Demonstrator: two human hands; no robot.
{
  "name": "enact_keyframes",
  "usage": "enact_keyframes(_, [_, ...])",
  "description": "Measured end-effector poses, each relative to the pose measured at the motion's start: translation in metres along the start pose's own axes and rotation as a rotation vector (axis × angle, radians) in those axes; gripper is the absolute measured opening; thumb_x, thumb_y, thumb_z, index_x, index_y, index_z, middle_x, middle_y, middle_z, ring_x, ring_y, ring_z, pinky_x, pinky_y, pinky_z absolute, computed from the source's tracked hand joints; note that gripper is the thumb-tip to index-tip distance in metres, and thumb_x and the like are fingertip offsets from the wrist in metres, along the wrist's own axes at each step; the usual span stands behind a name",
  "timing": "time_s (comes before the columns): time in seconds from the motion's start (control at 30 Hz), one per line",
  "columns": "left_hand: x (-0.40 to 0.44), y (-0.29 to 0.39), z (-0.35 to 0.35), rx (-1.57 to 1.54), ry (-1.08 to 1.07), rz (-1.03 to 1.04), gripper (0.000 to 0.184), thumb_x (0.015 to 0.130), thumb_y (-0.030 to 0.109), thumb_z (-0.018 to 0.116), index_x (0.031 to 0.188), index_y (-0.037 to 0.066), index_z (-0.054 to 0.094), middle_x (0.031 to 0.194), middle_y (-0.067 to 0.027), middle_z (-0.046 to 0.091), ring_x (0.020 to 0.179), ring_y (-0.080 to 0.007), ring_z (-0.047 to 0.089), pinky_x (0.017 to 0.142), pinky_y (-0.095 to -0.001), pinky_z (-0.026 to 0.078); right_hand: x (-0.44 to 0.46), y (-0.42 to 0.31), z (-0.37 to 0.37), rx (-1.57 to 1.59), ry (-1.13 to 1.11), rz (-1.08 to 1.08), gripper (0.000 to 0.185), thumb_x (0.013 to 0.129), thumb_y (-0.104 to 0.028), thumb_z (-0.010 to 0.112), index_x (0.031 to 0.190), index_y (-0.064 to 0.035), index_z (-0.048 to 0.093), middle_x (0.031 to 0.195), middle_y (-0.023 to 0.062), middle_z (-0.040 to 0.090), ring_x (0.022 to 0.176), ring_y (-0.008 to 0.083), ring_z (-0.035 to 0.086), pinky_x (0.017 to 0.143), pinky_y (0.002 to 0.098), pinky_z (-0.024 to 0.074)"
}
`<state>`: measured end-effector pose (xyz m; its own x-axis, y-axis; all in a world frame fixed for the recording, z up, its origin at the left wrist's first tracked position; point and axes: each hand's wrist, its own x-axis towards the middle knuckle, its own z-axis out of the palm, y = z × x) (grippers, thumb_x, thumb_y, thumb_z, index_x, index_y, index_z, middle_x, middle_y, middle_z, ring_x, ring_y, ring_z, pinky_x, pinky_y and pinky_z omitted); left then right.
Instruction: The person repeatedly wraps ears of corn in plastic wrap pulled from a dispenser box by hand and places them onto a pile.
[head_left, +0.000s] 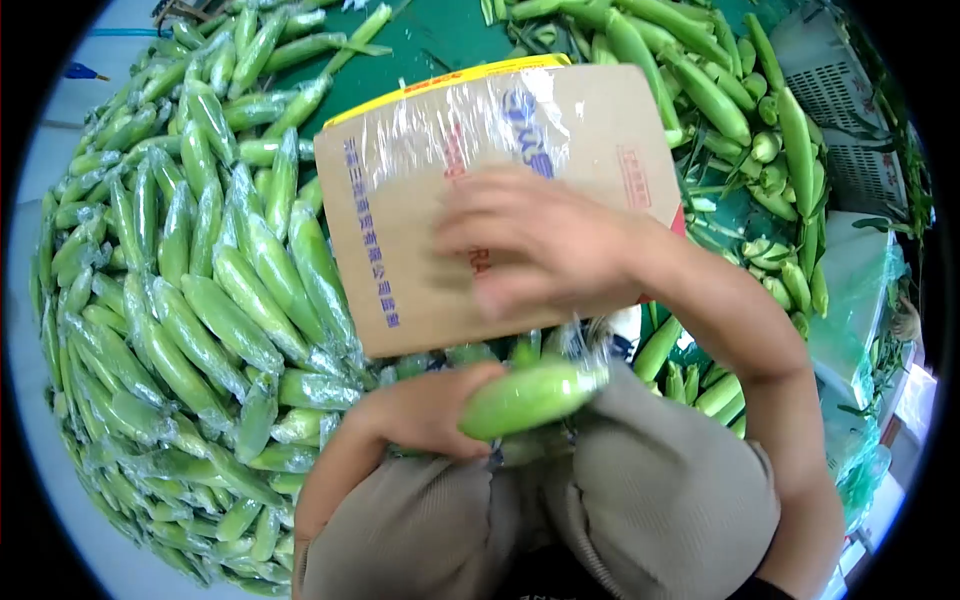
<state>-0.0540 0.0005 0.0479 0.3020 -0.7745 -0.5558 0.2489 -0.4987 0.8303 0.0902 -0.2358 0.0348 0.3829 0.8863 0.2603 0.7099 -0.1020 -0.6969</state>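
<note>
My left hand (430, 405) is closed around a green ear of corn (530, 398), still in its husk, held low in front of my knees. Clear film seems to catch the light at the ear's right end. My right hand (540, 235) is over a piece of cardboard box (400, 240) with blue and red printing. It is blurred, with the fingers stretched out and the thumb apart; nothing shows in it. Shiny clear plastic film (450, 115) lies across the cardboard's upper part. Whether the right fingers touch the cardboard I cannot tell.
A large heap of film-wrapped corn ears (200, 320) fills the left side. Unwrapped ears (705, 95) lie at the upper right on a green surface (430, 45). A grey plastic crate (835, 100) and clear plastic bags (850, 310) stand along the right edge.
</note>
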Motion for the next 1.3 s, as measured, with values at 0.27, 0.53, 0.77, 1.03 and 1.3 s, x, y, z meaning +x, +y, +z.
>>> enact_keyframes(0.27, [-0.094,0.032,-0.029,0.023,0.626,0.186,0.066,0.074,0.028,0.091,0.131,0.002,0.07,0.11,-0.0138,0.078,0.108,-0.0277,0.074,0.091,-0.0377,0.06,-0.075,-0.068,0.059,0.954,-0.125,0.582,0.086,0.08,-0.026,0.09,0.15,-0.0051,0.045,0.127,0.0144,0.065,0.119,0.0236,0.062,0.102,0.0361,0.0504])
enact_keyframes(0.53, [-0.013,0.025,-0.012,-0.819,1.549,0.931,0.03,0.11,0.025,0.053,0.132,0.005,0.054,0.096,-0.005,0.054,0.096,-0.0178,0.057,0.106,-0.0382,0.047,-0.076,-0.062,0.114,1.392,-0.056,0.443,0.087,0.083,-0.014,0.088,0.154,-0.0031,0.038,0.124,0.0127,0.067,0.109,0.019,0.067,0.094,0.0356,0.0546])
enact_keyframes(0.77, [-0.031,-0.018,0.009,-0.233,0.87,0.192,0.025,0.098,0.017,0.071,0.119,0.004,0.068,0.067,-0.0066,0.061,0.059,-0.0165,0.06,0.067,-0.0335,0.052,-0.177,-0.016,0.003,0.938,0.36,0.545,0.03,0.1,-0.027,0.073,0.118,-0.0033,0.071,0.108,0.008,0.071,0.101,0.0213,0.069,0.092,0.0356,0.0548])
enact_keyframes(1.03, [-0.034,-0.014,-0.021,0.433,1.111,-0.113,0.029,0.086,0.016,0.081,0.113,0.005,0.077,0.084,-0.0133,0.073,0.075,-0.0239,0.07,0.07,-0.0351,0.054,-0.274,0.078,0.065,-0.432,0.424,1.609,0.07,0.081,-0.044,0.085,0.126,0.0002,0.054,0.121,0.0271,0.065,0.114,0.0438,0.063,0.095,0.0518,0.0523])
enact_keyframes(1.3, [0.023,-0.016,-0.078,0.783,1.367,0.155,0.036,0.088,0.012,0.078,0.123,0.005,0.072,0.129,-0.0138,0.068,0.118,-0.0307,0.064,0.104,-0.0413,0.049,-0.311,0.024,0.044,0.199,1.168,1.259,0.069,0.087,-0.028,0.079,0.142,0.0007,0.05,0.122,0.0162,0.066,0.109,0.0314,0.068,0.094,0.0413,0.0539])
